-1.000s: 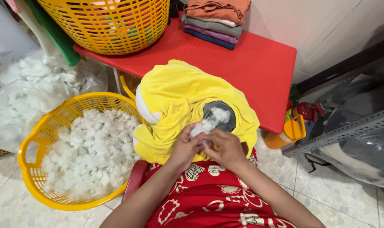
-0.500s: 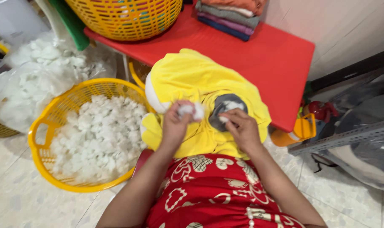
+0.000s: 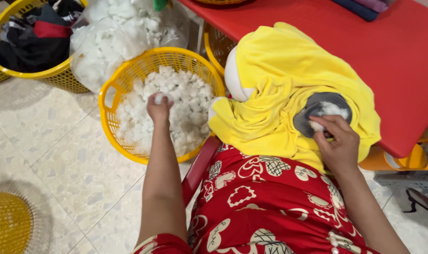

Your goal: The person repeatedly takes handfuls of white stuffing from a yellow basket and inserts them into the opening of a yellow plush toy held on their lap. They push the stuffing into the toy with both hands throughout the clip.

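Left hand (image 3: pixel 158 107) is closed on a stuffing clump (image 3: pixel 158 98) over the yellow basket (image 3: pixel 111 89) of white filling. I see right hand (image 3: pixel 337 143) pinching stuffing at the grey opening (image 3: pixel 317 104) of the yellow plush toy (image 3: pixel 280 89), which lies right of the basket on the red surface (image 3: pixel 402 61) edge.

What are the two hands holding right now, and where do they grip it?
The left hand pinches a small tuft of white stuffing over the yellow basket. The right hand pinches stuffing at the grey opening of the yellow plush cover.
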